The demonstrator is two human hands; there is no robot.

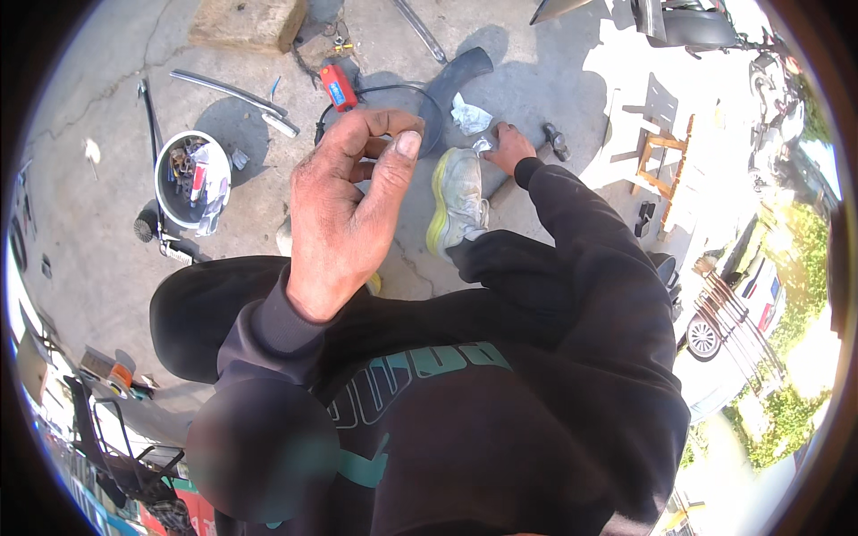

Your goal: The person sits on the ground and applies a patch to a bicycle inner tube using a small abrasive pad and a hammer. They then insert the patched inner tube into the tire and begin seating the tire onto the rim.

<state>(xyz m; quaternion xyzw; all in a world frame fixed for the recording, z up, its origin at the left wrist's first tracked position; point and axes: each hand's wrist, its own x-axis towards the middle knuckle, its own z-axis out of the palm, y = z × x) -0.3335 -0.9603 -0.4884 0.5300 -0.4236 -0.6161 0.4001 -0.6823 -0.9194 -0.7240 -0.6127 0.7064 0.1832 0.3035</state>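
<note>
My left hand [344,214] is raised in the middle of the view, fingers curled toward the thumb; whatever they may hold is hidden. My right hand [509,147] reaches down beside a white shoe with a yellow sole [454,201] on my foot, its fingers closed at a small crumpled silvery piece [481,145]. A tube-like piece [509,188] lies under that arm. Just right of the hand is a small dark metal part [556,138]. A white crumpled paper [471,114] lies above. Beyond my left hand are a red box-shaped tool [338,87] and a black cord [393,87].
A white bucket of tools [168,192], long metal bars [223,89] and a wooden block [241,22] sit on the concrete floor [98,125]. A dark curved piece [465,67] lies ahead. At the right are a wooden stool [666,152] and a white car [715,348].
</note>
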